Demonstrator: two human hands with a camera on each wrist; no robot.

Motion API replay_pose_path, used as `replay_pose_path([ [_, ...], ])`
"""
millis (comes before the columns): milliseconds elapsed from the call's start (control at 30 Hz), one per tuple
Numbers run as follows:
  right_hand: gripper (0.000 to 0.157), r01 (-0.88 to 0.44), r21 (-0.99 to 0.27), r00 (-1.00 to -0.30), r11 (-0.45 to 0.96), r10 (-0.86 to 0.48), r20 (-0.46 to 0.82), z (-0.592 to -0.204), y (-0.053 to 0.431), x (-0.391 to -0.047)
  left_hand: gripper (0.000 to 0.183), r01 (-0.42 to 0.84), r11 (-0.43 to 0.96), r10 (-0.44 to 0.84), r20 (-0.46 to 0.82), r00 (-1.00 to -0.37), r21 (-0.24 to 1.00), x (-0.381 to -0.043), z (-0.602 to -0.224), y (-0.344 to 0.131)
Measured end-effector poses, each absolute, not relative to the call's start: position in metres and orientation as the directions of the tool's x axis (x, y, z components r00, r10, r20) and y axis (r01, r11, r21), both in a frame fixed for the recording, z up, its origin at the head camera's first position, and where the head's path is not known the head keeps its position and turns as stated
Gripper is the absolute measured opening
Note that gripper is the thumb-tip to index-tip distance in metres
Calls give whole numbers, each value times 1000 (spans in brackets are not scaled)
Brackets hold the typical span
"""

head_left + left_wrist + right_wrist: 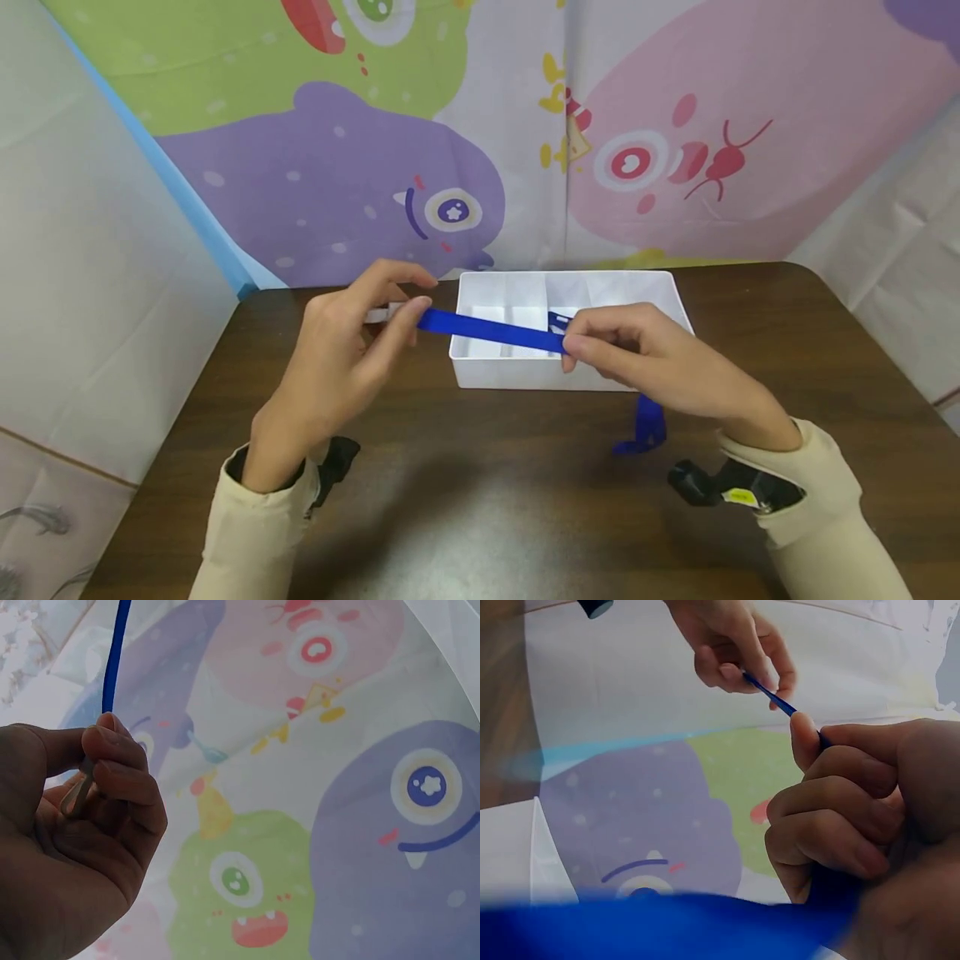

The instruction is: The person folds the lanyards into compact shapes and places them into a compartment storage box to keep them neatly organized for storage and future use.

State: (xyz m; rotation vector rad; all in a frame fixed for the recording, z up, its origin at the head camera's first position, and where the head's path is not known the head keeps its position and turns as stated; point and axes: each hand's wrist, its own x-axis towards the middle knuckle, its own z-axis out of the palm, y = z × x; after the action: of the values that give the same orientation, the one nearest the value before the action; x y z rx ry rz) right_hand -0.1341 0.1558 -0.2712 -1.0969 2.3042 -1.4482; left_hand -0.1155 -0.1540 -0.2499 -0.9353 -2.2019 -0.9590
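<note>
A flat blue strap (491, 328) is stretched between the two hands, sloping slightly down toward the right. The left hand (330, 358) pinches one end between thumb and fingers, and a pale end piece (377, 315) pokes out behind the thumb. That piece looks like a beige loop (77, 796) against the palm in the left wrist view. The right hand (656, 358) pinches the strap farther along, its other fingers curled in the right wrist view. More blue strap hangs below this hand. A small dark blue slotted piece (558, 321) shows beside the right fingertips; its connection is hidden.
Behind the strap, a white divided box (517, 375) stands on the dark wooden table (465, 517), its right part hidden by the right hand. A cartoon-printed cloth (517, 125) hangs along the table's back edge, with pale cloth at both sides.
</note>
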Motion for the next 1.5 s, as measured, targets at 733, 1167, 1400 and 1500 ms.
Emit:
replay_pose_path([
  [733,16,-471,-785,-761,402,-635,131,-261,201,-156,16,654,627,270,670,-692,423,-132,-248,-179],
  [1167,13,-356,-808,-834,469,-549,49,-254,238,-151,16,644,638,266,664,-699,422,-137,-250,-184],
  [1400,17,-323,-800,-868,506,-496,37,-247,247,-149,15,636,622,238,663,-710,457,-142,-252,-193],
  [1500,19,-339,-803,-859,491,-510,50,-247,250,-151,16,626,623,230,655,-720,470,-145,-253,-197],
])
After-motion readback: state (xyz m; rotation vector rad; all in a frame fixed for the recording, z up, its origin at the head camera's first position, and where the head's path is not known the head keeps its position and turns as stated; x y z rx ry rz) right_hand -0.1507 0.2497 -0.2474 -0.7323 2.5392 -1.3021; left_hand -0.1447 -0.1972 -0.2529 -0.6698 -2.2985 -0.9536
